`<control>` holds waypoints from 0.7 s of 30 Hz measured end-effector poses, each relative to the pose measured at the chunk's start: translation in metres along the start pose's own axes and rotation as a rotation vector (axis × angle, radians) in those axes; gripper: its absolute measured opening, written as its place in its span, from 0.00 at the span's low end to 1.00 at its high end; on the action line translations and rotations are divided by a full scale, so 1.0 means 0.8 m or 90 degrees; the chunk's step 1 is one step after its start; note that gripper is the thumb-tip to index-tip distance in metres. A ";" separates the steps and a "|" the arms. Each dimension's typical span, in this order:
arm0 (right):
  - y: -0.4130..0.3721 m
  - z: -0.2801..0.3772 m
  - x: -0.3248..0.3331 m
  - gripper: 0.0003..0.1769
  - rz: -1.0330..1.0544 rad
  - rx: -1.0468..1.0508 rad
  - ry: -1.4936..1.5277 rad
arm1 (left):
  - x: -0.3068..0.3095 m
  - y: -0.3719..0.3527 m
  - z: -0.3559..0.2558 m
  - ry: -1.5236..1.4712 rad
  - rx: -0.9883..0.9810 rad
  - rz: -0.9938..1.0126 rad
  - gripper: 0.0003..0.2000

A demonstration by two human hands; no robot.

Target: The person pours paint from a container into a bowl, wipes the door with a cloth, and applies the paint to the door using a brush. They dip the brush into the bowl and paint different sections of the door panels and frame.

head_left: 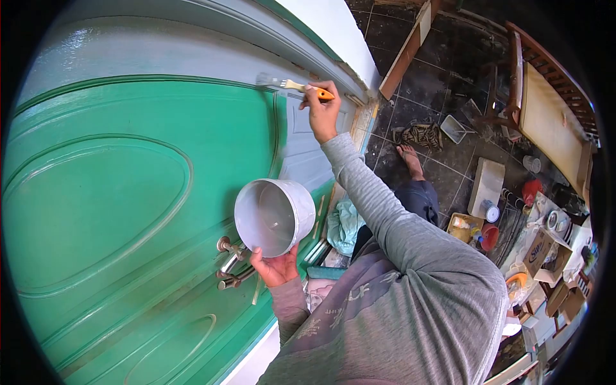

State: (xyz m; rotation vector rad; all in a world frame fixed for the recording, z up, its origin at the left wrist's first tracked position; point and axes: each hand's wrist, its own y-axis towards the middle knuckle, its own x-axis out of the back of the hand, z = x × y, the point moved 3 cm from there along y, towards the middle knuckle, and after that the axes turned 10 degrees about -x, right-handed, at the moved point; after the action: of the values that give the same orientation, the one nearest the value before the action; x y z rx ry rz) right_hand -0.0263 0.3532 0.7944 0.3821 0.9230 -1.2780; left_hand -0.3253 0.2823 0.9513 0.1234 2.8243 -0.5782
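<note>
My right hand (322, 109) grips a paintbrush (289, 85) with an orange handle; its bristles rest on the grey strip of a large green door (115, 186) near the door's edge. My left hand (276, 264) holds a round metal tin (274, 215) of grey paint from below, tilted so its inside shows. The tin hangs just beside the door's metal handle (232, 263). Part of the door along its edge is grey, the rest is green with raised oval mouldings.
A dark tiled floor lies to the right, with my bare foot (409, 160), a rag (420, 135), a plastic tray (454, 128), a wooden bench (545, 102) and several cans, boxes and containers (513, 231). A teal cloth (345, 224) lies by the door's base.
</note>
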 end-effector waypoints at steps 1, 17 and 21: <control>0.011 -0.032 0.024 0.05 -0.054 -0.028 -0.021 | 0.000 0.001 -0.001 -0.004 -0.001 0.002 0.36; 0.084 -0.118 0.125 0.07 -0.177 -0.088 -0.028 | 0.004 0.001 -0.005 -0.003 -0.010 0.000 0.38; 0.081 -0.072 0.083 0.06 -0.261 0.003 -0.267 | -0.007 0.002 -0.003 0.016 -0.015 -0.001 0.38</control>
State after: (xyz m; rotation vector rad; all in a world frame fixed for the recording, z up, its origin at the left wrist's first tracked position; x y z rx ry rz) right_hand 0.0129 0.3697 0.6939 -0.0829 0.6549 -1.6541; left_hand -0.3203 0.2847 0.9541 0.1246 2.8554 -0.5477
